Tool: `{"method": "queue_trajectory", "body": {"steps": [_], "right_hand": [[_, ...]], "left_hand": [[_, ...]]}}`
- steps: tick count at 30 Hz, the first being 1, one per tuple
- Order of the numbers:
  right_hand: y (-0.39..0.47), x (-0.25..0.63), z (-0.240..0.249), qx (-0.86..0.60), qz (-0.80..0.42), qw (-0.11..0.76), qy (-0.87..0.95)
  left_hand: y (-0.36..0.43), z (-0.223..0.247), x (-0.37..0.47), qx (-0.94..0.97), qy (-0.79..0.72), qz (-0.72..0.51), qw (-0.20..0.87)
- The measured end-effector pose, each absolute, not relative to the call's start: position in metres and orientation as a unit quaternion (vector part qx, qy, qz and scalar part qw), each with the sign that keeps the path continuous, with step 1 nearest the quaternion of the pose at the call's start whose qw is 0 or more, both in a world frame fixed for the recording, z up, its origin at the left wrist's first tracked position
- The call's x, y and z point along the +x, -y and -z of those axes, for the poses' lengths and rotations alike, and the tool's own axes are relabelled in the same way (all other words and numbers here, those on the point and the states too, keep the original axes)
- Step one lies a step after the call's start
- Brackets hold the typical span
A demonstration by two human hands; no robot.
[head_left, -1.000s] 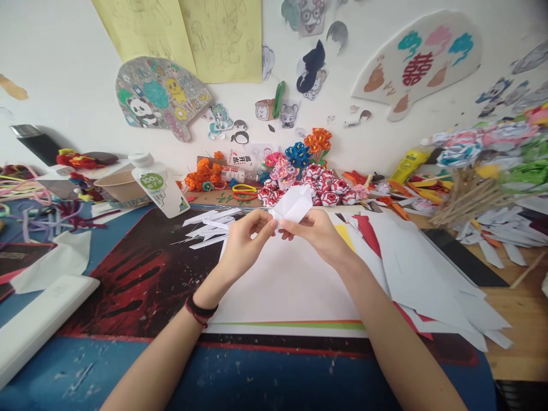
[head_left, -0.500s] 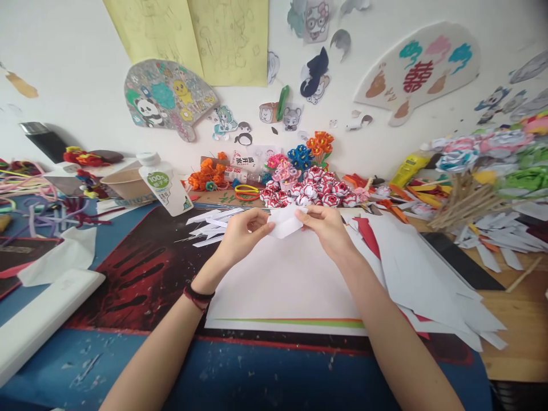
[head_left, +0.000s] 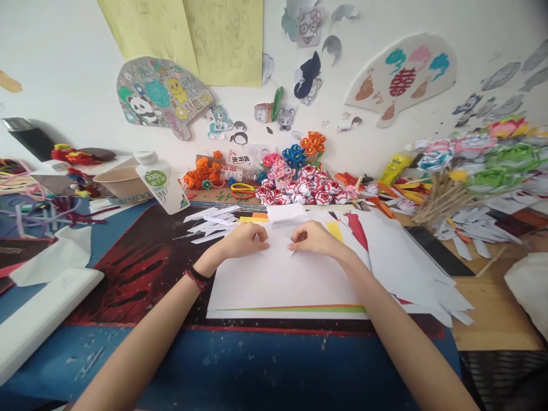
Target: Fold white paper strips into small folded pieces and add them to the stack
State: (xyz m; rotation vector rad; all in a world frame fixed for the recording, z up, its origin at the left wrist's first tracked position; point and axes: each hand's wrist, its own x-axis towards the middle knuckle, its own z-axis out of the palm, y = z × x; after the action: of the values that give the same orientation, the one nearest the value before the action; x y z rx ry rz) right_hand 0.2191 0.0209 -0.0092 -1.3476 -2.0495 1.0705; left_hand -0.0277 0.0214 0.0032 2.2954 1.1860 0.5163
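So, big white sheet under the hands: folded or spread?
Spread: the big white sheet lies flat over the dark mat, near edge straight.

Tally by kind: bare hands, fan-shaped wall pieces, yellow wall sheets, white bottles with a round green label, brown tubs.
Bare hands: 2 (left hand, right hand)
Fan-shaped wall pieces: 2 (panda fan, red-character fan)
Yellow wall sheets: 2
White bottle with a round green label: 1
Brown tub: 1
Total: 8
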Motion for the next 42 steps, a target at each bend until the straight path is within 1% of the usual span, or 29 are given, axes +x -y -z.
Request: {"method": "queue_trajectory", "body": {"steps": [2,5,10,13,16,22,30,38,42], "right_hand": [[-0.019,0.219,0.011,-0.503,-0.347,0.218,0.761],[-0.018,0.220,0.011,-0.501,-0.309,0.227,0.776],[-0.015,0.219,0.016,-0.488,-0.316,0.271,0.767],[-0.011,0.216,0.019,-0.506,-0.294,0.299,0.754],[-0.008,0.212,0.020,-0.511,-0.281,0.305,0.753],[-0.005,0.209,0.024,-0.467,-0.254,0.321,0.784],[0.001,0.209,0.024,-0.442,-0.116,0.297,0.838],[0.002,0.208,0.023,-0.448,-0.093,0.277,0.845],[0.003,0.207,0.023,-0.443,-0.079,0.269,0.851]], "left_hand": [[-0.022,0.003,-0.025,0.844,-0.435,-0.195,0.246],[-0.020,0.010,-0.022,0.837,-0.445,-0.211,0.237],[-0.015,0.015,-0.022,0.819,-0.460,-0.244,0.241],[-0.012,0.018,-0.021,0.815,-0.464,-0.260,0.228],[-0.009,0.020,-0.020,0.820,-0.463,-0.266,0.207],[-0.001,0.020,-0.018,0.840,-0.446,-0.274,0.144],[0.002,0.028,-0.018,0.854,-0.433,-0.280,0.068],[0.000,0.029,-0.018,0.853,-0.425,-0.295,0.076],[0.000,0.026,-0.018,0.870,-0.398,-0.277,0.090]]}}
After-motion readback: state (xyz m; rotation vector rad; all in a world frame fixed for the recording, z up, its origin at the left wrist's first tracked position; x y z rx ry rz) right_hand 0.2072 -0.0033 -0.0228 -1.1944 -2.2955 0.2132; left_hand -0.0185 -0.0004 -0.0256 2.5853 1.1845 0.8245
